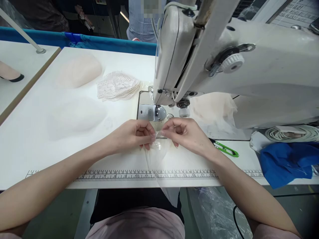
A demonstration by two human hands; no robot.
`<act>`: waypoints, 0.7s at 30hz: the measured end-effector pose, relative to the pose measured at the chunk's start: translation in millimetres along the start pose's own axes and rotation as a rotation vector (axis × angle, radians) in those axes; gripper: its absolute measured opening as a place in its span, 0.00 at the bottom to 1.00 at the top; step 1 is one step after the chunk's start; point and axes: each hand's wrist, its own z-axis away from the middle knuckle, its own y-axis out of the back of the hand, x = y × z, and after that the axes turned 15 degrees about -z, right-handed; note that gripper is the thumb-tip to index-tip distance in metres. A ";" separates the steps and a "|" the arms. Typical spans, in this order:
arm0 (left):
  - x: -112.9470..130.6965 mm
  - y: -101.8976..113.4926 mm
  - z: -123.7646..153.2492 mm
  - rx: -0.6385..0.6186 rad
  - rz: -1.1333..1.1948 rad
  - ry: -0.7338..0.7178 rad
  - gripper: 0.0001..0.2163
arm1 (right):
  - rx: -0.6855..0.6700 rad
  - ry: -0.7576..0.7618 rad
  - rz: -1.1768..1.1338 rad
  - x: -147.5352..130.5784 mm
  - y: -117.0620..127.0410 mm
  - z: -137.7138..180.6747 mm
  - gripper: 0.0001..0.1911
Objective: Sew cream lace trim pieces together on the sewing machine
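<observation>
In front of the sewing machine's needle plate [147,113], my left hand [136,135] and my right hand [183,133] pinch a piece of thin sheer white fabric [157,152] between thumbs and fingertips. The fingertips are close together, a small gap apart. From there the fabric hangs down across the printed ruler and over the table's front edge. The presser foot [157,111] stands just beyond my hands. A stack of white lace pieces [118,86] lies left of the needle plate.
Pale peach fabric [82,71] and sheer white fabric [74,116] lie on the left. More peach fabric [214,106] sits under the machine arm [261,66]. Green-handled thread snips [226,149], a blue cloth [286,161] and coiled tape [294,133] are on the right.
</observation>
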 end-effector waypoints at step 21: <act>-11.1 -14.7 8.9 0.629 -0.692 -0.475 0.06 | 0.043 0.447 0.202 9.6 -12.2 9.1 0.06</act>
